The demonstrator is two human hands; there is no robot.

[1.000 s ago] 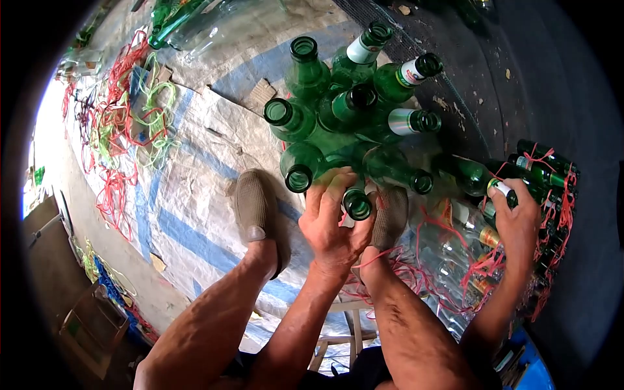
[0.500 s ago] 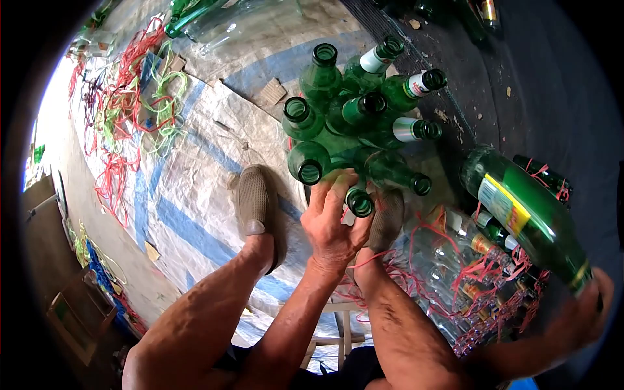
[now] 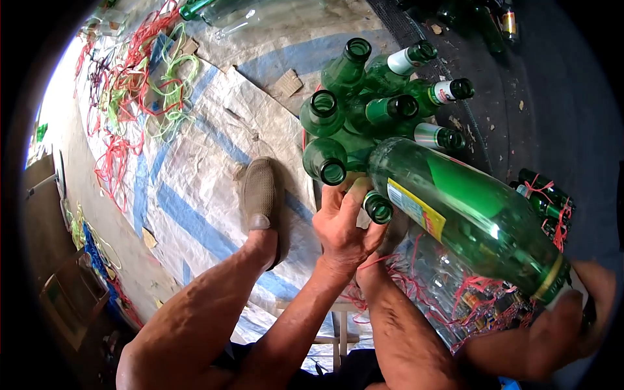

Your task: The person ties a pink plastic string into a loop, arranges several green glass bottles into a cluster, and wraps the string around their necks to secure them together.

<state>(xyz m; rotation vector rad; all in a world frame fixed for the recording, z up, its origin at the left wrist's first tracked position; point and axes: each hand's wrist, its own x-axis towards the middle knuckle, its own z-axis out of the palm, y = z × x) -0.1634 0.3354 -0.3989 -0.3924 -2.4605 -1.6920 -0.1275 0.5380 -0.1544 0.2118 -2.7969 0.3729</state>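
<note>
My left hand [image 3: 344,224] is closed round a green glass bottle [image 3: 378,208] at the near edge of a tight cluster of upright green bottles [image 3: 322,156]. Their open mouths face up, and several necks carry white labels. On the right, my right hand [image 3: 569,318] grips another green bottle [image 3: 481,208] by its neck. That bottle lies tilted in the air, its base toward the cluster and overlapping its near right side in this view. A yellow and blue label [image 3: 416,208] shows on its side.
Red and green plastic strings [image 3: 140,84] lie tangled at the upper left. String-tied bottles [image 3: 494,302] stand at the lower right, and more dark bottles [image 3: 484,29] lie at the top right. My shod left foot [image 3: 262,195] rests on the white and blue sheet [image 3: 201,214].
My right hand has brought its bottle leftward, so the base now reaches the cluster in view. My left hand keeps its grip; the view has shifted slightly.
</note>
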